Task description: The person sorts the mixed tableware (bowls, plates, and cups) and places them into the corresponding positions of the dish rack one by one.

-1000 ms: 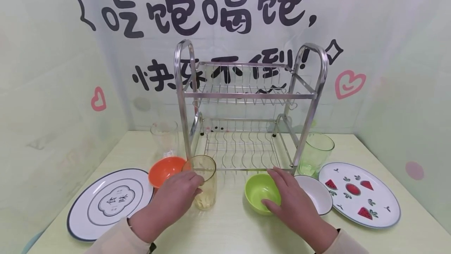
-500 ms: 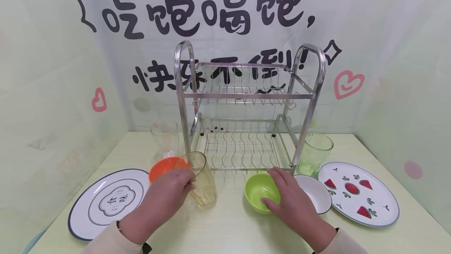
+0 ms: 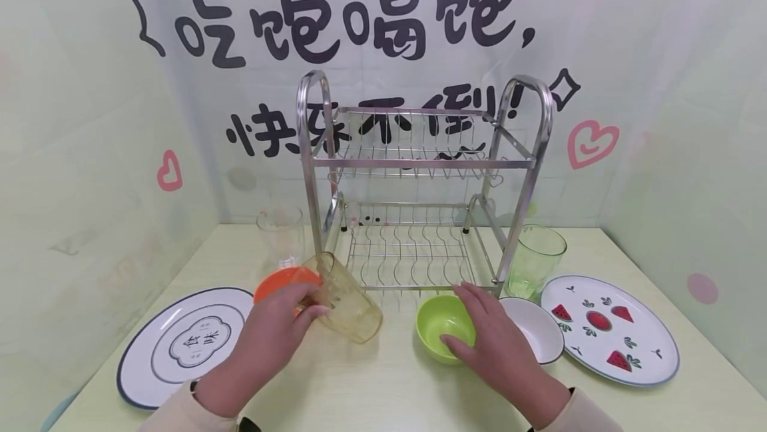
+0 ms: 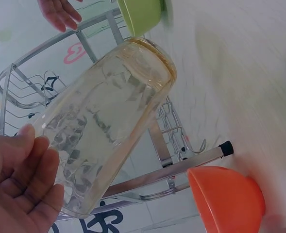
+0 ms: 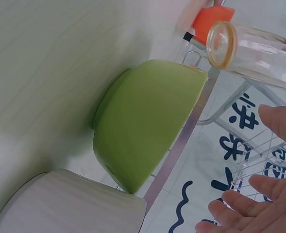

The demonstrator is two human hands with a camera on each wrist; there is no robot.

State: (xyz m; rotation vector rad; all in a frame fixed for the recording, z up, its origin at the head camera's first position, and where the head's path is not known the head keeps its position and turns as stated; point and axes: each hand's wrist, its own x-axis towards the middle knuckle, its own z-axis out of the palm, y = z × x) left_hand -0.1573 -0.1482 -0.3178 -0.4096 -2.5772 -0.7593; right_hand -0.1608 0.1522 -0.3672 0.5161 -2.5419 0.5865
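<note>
The amber glass [image 3: 353, 305] is in front of the rack's left post, tilted, mouth up and toward the orange bowl [image 3: 275, 281], base down and toward the green bowl [image 3: 436, 332]. The left hand [image 3: 272, 325] pinches its wall near the mouth between thumb and fingers. The base appears clear of the table [image 3: 383, 399], though the angle makes the gap hard to judge.

Keep thumb and fingers opposed on the wall; a smooth, tall cylinder held at one end may swing or slip. Control the tilt from the wrist. Allow clearance at the mouth, which is close to the orange bowl and rack [image 3: 422, 164].

The right hand [image 3: 494, 345] is released, fingers extended, beside and partly over the green bowl, gripping nothing.

Materials: the amber glass is transparent, with a thick, tinted base. The green bowl is smooth, round and footed; the orange bowl is glossy. The rack is bright metal tube with wavy wire shelves. The white bowl [image 3: 536, 329] has a dark rim.
</note>
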